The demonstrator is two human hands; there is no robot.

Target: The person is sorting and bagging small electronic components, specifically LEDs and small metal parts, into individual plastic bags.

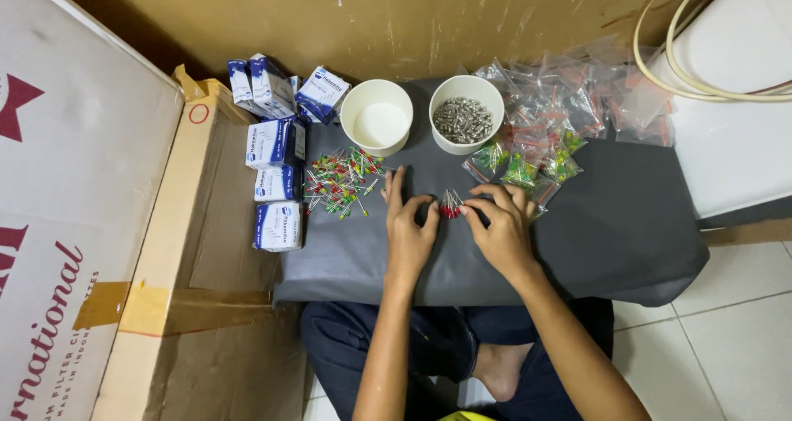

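Several small blue-and-white cardboard boxes (pixel 277 165) are stacked and scattered at the upper left of the dark grey tabletop cover (pixel 627 223), beside a large brown cardboard carton (pixel 177 248) that fills the left of the frame. Just right of the boxes, a loose heap of red, green and yellow LEDs with thin wire legs (pixel 340 182) is spread on the cover. Above it an empty white paper cup (pixel 376 116) is set, and next to that a second white cup filled with small silvery metal parts (pixel 465 114).

At the centre of the frame a small bundle of red LEDs (pixel 450 205) is held upright on the cover between the two hands. The left hand (pixel 408 227) is curled, its fingertips pressed against the left side of the bundle; the right hand (pixel 502 227) is likewise closed on the bundle from the right, pinching it with thumb and forefinger. For a tidy bundle, the red heads are best kept level and the legs parallel, with light, even pressure from both sides so that the thin wires are not bent. Only one colour should be gathered at a time.

Further right, small clear plastic bags of sorted LEDs (pixel 544 132) are piled at the upper right of the cover.
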